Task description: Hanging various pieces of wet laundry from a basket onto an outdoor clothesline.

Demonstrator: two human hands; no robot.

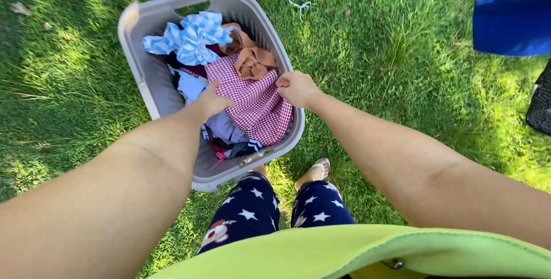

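Lime-green shirt hem (344,250) fills the bottom edge, star-patterned trousers (252,210) just beyond. Both forearms reach toward 12 o'clock into a grey laundry basket (143,78) on grass (402,55). Left hand (212,100) rests fingers-down on the red checked cloth (255,104), its grip hidden. Right hand (297,88) pinches that cloth's edge at 3 o'clock, fingers curled closed. Blue striped fabric (189,38) lies at 11 o'clock.

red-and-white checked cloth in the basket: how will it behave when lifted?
Probably floppy: the checked cloth lies creased and draped over other laundry in the grey basket. Likely light, being thin fabric. The left hand and right hand grip opposite edges, so its middle would likely sag.
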